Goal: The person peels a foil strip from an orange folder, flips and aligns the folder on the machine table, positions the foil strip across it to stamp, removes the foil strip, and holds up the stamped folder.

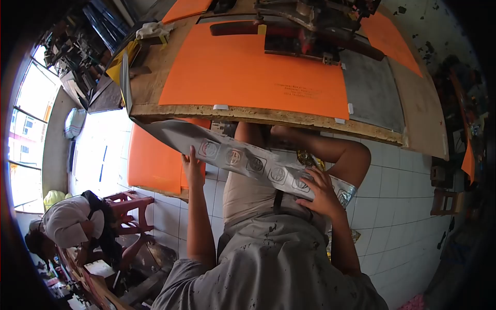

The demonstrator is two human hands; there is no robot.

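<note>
A long silver foil strip (240,157) slants from the table's front left corner across my lap towards my right knee. It is creased and carries a row of globe-like emblems in square outlines. My left hand (193,169) grips the strip near its left part, with fingers against the foil. Further right, my right hand (321,194) holds the strip, its fingers laid over the face and the thumb by the lower edge. Above the strip, a large orange sheet (253,67) with small printed lines lies on the wooden table (289,119), partly under a dark metal press (305,26).
A grey plate (374,95) lies right of the sheet. More orange sheets (152,157) rest on a lower surface at left. A cloth (154,30) lies on the table's far left. Another person (70,222) bends over beside a red stool (129,206).
</note>
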